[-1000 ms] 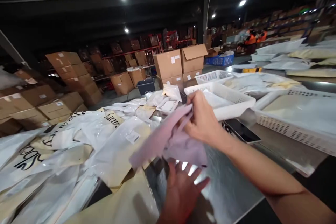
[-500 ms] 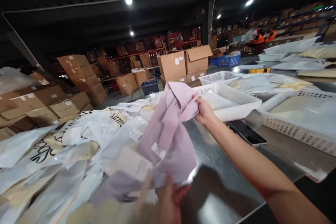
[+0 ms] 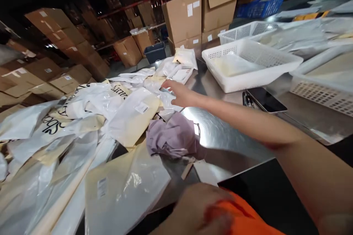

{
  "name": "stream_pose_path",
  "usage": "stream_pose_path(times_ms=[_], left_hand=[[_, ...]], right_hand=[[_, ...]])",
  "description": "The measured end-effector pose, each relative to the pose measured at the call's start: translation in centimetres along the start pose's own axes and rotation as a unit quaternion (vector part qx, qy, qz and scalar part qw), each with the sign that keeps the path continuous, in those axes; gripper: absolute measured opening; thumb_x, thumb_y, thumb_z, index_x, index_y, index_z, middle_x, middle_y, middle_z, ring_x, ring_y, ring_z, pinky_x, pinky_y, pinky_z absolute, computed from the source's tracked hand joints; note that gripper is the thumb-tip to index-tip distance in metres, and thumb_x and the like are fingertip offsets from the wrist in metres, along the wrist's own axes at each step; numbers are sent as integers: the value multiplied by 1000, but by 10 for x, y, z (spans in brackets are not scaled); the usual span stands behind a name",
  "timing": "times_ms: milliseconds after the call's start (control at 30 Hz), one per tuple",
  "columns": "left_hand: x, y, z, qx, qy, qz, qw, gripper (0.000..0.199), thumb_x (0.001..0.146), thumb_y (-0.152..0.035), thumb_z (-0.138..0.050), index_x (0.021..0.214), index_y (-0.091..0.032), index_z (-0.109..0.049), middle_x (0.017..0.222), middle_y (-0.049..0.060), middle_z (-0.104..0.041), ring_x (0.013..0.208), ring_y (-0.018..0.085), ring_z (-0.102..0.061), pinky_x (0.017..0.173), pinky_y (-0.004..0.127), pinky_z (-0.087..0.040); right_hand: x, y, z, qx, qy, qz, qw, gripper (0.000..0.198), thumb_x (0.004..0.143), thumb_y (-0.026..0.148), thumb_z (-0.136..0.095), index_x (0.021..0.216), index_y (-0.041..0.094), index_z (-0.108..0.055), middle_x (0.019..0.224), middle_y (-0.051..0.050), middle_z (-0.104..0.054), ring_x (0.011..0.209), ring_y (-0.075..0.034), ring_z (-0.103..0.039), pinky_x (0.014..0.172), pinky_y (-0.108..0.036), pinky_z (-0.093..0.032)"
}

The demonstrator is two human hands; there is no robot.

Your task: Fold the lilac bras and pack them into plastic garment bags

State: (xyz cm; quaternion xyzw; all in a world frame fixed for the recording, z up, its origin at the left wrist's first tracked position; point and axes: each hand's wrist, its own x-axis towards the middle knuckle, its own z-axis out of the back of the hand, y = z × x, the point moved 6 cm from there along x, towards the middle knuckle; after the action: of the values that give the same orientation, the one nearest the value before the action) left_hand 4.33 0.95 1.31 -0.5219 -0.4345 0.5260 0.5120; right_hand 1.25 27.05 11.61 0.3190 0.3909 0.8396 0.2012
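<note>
A mauve garment (image 3: 173, 134) lies crumpled on the metal table, with tags (image 3: 202, 172) at its near edge. Beyond it my right hand (image 3: 182, 93) reaches out over the plastic bags (image 3: 169, 101), fingers apart and nothing held; I cannot tell whether it touches them. At the bottom my left hand (image 3: 204, 205) is blurred, beside orange fabric (image 3: 245, 216) close to my body, and its grip is unclear. Left of the garment is a plastic bag with a white label (image 3: 127, 187). A labelled bag (image 3: 138, 117) rests behind that.
Plastic bags (image 3: 63, 117) with black lettering cover the left side. A white basket (image 3: 248, 62) stands at the right, with a phone (image 3: 266, 99) and pens (image 3: 247, 100) in front. Another basket (image 3: 325, 91) is farther right. Cartons (image 3: 184, 18) stack up behind the table.
The mauve garment, held up earlier, now lies crumpled on the table. My right hand has let it go and moved left over the bags. My left hand has drawn nearer to my body.
</note>
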Motion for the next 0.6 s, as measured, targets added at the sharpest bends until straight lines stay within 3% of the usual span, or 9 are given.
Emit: stream_pose_path(times_ms=[33, 100, 167, 233, 300, 367, 467, 533, 600], left_hand=[[0, -10, 21, 124, -40, -60, 990, 20, 82, -34, -68, 100, -31, -76, 101, 12, -74, 98, 31, -68, 92, 46, -53], [0, -16, 66, 332, -175, -116, 920, 19, 88, -33, -58, 98, -28, -74, 97, 9, -73, 95, 29, -66, 88, 44, -52], [4, -6, 107, 451, -273, -85, 845, 21, 89, -36, -56, 96, -21, -70, 96, 11, -71, 96, 29, -64, 87, 44, -51], [18, 8, 140, 502, -304, -38, 809, 30, 90, -38, -53, 106, -17, -66, 106, 13, -69, 105, 31, -61, 92, 43, -48], [40, 24, 161, 523, -278, 11, 806, 43, 89, -39, -55, 123, -13, -59, 118, 15, -65, 114, 32, -57, 97, 44, -45], [64, 37, 169, 528, -235, 55, 814, 52, 83, -41, -61, 128, -14, -56, 123, 15, -63, 117, 33, -54, 99, 44, -43], [87, 43, 166, 524, -221, 84, 818, 27, 82, -32, -60, 104, -18, -66, 109, 11, -68, 107, 31, -57, 96, 40, -42], [91, 39, 165, 511, -247, 83, 819, 14, 84, -25, -51, 86, -19, -64, 93, 9, -67, 95, 27, -59, 88, 37, -43], [85, 28, 175, 488, -302, 90, 814, 15, 86, -26, -45, 81, -20, -59, 79, 7, -62, 80, 26, -58, 80, 38, -44]], right_hand=[[-17, -4, 7, -23, -24, 13, 999, 60, 61, -6, -63, 116, 15, -56, 120, -5, -57, 105, -20, -56, 85, -29, -47], [-59, -14, 21, -70, -83, 23, 994, 44, 71, 8, -66, 113, 16, -55, 115, -8, -60, 98, -22, -60, 74, -29, -49], [-106, -34, 26, -90, -121, -35, 988, 27, 80, 21, -65, 105, 17, -56, 98, -5, -63, 84, -20, -62, 66, -29, -47], [-146, -59, 18, -124, -108, -118, 979, 25, 86, 33, -63, 105, 18, -58, 91, -6, -64, 79, -21, -62, 67, -31, -48], [-174, -81, -1, -202, -54, -184, 960, 37, 88, 45, -61, 112, 16, -60, 99, -12, -63, 89, -27, -62, 75, -39, -50], [-189, -94, -24, -280, -3, -220, 934, 51, 86, 55, -62, 115, 13, -62, 105, -18, -61, 97, -34, -59, 81, -47, -49], [-194, -92, -56, -315, 17, -207, 926, 64, 75, 65, -70, 112, 12, -65, 107, -20, -60, 98, -38, -57, 81, -52, -49], [-194, -82, -73, -307, 12, -183, 934, 65, 66, 64, -78, 109, 17, -65, 109, -18, -60, 97, -38, -57, 80, -51, -51], [-195, -75, -86, -299, 17, -170, 939, 53, 65, 55, -82, 105, 24, -66, 106, -13, -64, 96, -35, -60, 79, -48, -53]])
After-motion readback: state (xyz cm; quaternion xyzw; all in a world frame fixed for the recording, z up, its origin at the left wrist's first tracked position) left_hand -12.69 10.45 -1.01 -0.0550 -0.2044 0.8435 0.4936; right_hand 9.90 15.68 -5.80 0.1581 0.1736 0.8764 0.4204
